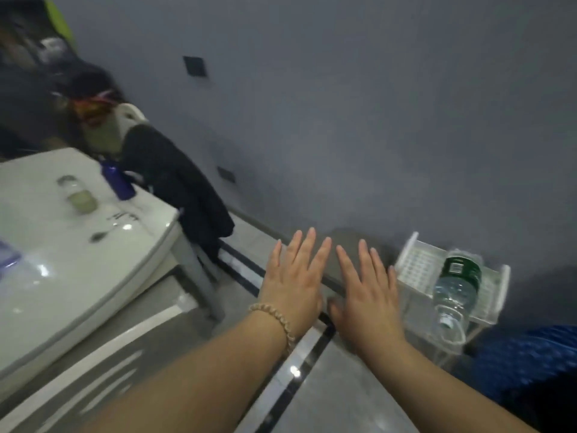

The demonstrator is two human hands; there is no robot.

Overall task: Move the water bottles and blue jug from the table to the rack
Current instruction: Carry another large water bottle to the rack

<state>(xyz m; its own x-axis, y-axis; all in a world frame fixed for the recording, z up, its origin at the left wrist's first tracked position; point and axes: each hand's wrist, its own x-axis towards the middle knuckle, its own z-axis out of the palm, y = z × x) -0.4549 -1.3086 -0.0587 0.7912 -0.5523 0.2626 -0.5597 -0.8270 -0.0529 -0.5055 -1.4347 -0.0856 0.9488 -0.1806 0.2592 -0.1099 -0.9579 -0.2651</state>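
Grey wall and tiled floor, task partly done: one bottle racked, two items left on the table.

At lower right a clear water bottle point(454, 293) (green label) sits tilted on the white rack point(412, 260). At left, the blue jug point(117, 179) and a blurred pale bottle point(78, 195) stand on the white table point(93, 260). Both the left hand point(293, 282) and right hand point(368, 295) hover mid-frame, fingers spread, holding nothing.

We lose the white table point(93, 260) past the left edge, and a bluish object point(7, 256) on it is cut off there too. Blur smears the small jar point(78, 195), the blue jug point(117, 181) and the dark marks beside them. The water bottle point(454, 289) covers part of the clear rack point(415, 260).
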